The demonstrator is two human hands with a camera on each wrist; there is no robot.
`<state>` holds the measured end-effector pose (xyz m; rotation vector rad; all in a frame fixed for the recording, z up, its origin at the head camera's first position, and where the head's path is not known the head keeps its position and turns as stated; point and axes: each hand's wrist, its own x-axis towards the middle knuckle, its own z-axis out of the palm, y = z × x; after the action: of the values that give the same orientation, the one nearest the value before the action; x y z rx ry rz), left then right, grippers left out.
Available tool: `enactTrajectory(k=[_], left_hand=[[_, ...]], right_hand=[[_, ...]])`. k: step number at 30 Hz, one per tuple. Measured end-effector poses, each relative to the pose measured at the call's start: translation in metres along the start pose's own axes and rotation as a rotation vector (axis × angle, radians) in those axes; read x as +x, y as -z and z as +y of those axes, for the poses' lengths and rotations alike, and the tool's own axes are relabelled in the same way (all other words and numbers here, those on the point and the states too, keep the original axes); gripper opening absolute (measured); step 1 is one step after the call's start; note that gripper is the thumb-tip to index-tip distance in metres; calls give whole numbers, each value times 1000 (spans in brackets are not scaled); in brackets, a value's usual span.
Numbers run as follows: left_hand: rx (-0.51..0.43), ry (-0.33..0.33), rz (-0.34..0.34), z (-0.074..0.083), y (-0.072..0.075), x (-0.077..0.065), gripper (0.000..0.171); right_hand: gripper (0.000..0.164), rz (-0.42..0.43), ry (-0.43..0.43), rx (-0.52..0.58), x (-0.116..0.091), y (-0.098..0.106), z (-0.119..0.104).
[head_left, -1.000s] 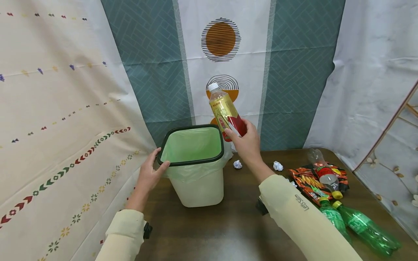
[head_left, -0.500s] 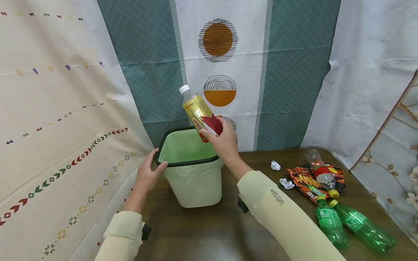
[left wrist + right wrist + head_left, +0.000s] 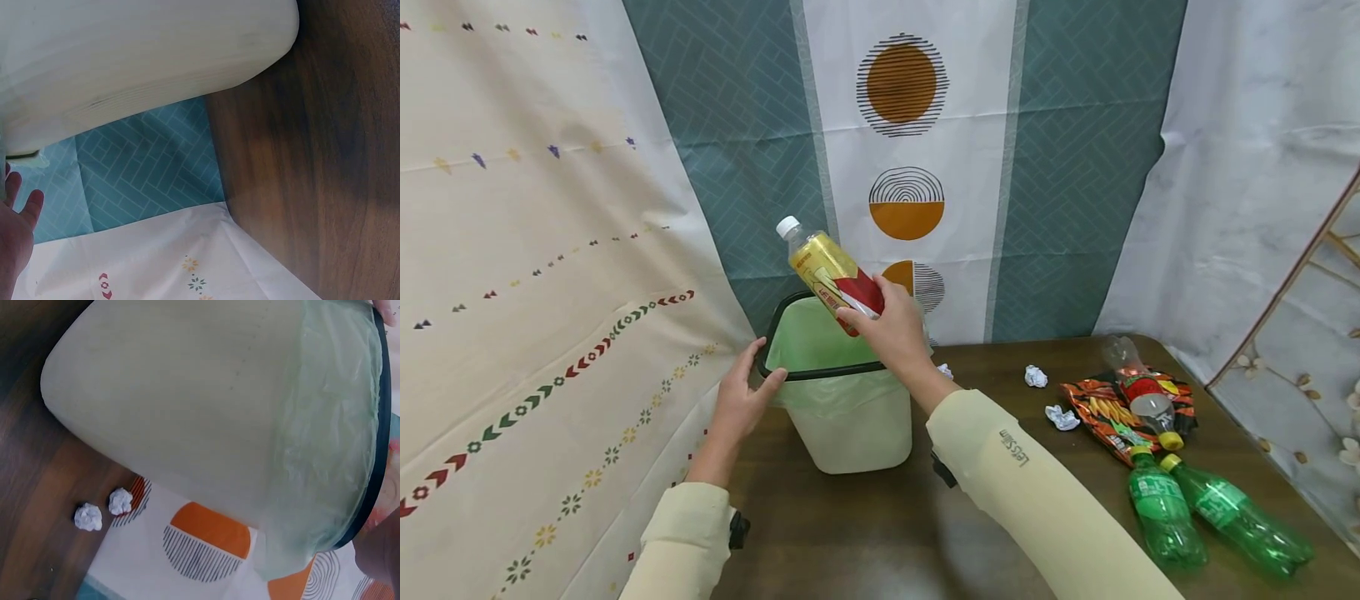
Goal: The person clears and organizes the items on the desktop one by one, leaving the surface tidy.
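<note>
My right hand (image 3: 895, 329) grips the lower part of a plastic drink bottle (image 3: 827, 275) with a gold and red label and a white cap. The bottle tilts to the left above the opening of a pale trash bin (image 3: 853, 433), which has a green liner and a dark rim. At the bin's left front corner, my left hand (image 3: 741, 400) touches the rim, thumb in front and fingers along the side. In the left wrist view, the fingers of that hand (image 3: 19, 228) look extended. The right wrist view shows mostly the bin's wall (image 3: 169, 394).
Two green bottles (image 3: 1165, 508) lie at the right of the brown table (image 3: 850, 542). Behind them, a clear bottle with a red label (image 3: 1142, 392) rests on an orange and black snack bag (image 3: 1097, 412). Crumpled paper balls (image 3: 1062, 417) lie right of the bin. Patterned cloths hang behind.
My right hand has carried the bottle leftward, from beside the bin's right edge to over its opening, and the bottle leans further left. The left hand stays at the rim.
</note>
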<state>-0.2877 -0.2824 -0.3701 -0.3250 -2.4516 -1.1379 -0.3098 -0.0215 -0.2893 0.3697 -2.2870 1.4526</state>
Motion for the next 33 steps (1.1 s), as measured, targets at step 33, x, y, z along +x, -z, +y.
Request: enactTrajectory(k=[33], left_hand=[[26, 28, 7, -1, -2, -2, 69]], right_hand=[[73, -25, -58, 0, -11, 75, 46]])
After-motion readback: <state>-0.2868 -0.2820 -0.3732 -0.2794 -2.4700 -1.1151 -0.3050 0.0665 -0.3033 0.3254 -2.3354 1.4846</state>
